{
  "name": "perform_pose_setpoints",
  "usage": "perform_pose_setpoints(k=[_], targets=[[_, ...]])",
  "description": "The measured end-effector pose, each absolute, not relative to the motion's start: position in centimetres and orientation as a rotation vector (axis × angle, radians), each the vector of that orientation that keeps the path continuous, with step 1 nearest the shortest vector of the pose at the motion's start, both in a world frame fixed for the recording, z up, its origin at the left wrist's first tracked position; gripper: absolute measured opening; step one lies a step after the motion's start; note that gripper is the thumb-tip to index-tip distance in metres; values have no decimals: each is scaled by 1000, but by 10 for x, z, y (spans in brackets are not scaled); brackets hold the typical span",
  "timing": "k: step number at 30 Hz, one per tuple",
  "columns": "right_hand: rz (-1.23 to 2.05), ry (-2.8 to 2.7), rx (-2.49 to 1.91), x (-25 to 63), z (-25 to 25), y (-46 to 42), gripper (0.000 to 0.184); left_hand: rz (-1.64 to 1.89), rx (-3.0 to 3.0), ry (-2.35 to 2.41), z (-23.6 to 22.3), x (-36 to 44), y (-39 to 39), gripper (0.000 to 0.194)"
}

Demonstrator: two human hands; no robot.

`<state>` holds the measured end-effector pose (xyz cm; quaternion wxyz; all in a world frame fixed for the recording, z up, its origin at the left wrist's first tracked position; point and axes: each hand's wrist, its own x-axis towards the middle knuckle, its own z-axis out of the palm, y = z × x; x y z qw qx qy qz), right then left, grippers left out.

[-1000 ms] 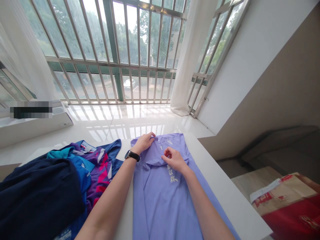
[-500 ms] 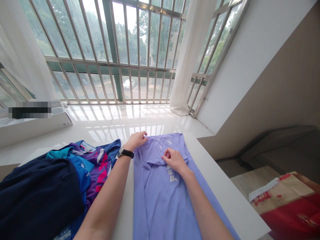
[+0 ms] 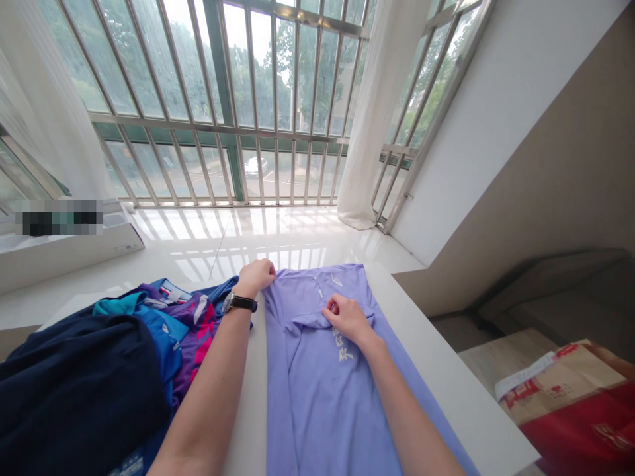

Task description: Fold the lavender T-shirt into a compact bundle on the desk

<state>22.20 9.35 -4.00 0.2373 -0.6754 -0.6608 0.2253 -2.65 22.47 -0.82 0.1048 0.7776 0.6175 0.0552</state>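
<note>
A lilac polo shirt (image 3: 317, 390) with white printed characters lies flat on the white table (image 3: 436, 370). My left hand (image 3: 256, 275), with a black watch on its wrist, is closed in a pinch on the shirt's far left corner by the shoulder. My right hand (image 3: 346, 317) is closed on the collar fold near the shirt's middle, its fingers curled onto the fabric.
A heap of clothes (image 3: 114, 357), navy, blue and purple-pink, lies on the table's left. A white box (image 3: 69, 244) stands at far left on the glossy sill. Barred windows and white curtains lie beyond. A red and brown carton (image 3: 570, 396) sits low on the right.
My left hand slid left along the shirt's far edge, from the collar to the left shoulder corner, and closed into a fist-like pinch. My right hand stayed on the collar fold.
</note>
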Motion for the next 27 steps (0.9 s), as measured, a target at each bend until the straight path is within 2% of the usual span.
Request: perform_pose_setpoints(k=[6, 10, 15, 19, 24, 27], targets=[[596, -1825, -1854, 221, -40, 94, 9, 332, 2438, 1658, -22, 9, 216, 27], [585, -1827, -1824, 222, -41, 94, 8, 405, 2491, 1595, -30, 26, 211, 20], [527, -1804, -1790, 222, -37, 92, 4, 515, 2485, 1612, -30, 30, 210, 24], [522, -1804, -1786, 222, -37, 92, 2, 473, 2505, 1578, -35, 35, 208, 21], [554, -1819, -1805, 222, -40, 93, 4, 449, 2512, 1584, -38, 49, 207, 34], [568, -1819, -1809, 223, -40, 93, 4, 437, 2518, 1534, -36, 56, 209, 25]])
